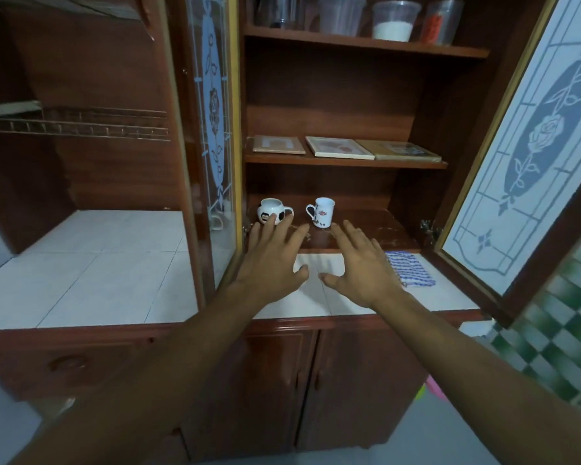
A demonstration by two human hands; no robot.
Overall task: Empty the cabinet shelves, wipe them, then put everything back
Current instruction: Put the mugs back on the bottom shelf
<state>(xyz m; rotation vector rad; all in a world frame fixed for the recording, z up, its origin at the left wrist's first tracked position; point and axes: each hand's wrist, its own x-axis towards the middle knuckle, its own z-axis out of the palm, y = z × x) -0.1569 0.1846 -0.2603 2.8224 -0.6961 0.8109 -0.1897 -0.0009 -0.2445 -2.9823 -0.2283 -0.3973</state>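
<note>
Both hands out in front of the open cabinet, holding nothing. Left hand (275,260) flat, fingers spread, one fingertip overlapping the round mug (269,209); can't tell if it touches. Right hand (363,266) also flat and spread, fingertips just short of the straight white mug (323,213), not touching. Both mugs upright on the bottom shelf (383,231), left half, handles facing each other, a gap between them. Middle shelf (342,161): three flat framed pieces (337,147) lying side by side. Top shelf (366,42): row of clear plastic containers, one with white powder (393,26), one at the right end with something red (442,21), details blurred. Blue-and-white checked cloth (413,268) lies on the tiled counter (98,260), just right of the right hand, near the bottom shelf's front edge. Right glass door (534,146) swung open, frosted rose pattern. Wire rack (81,124) in the left bay.
</note>
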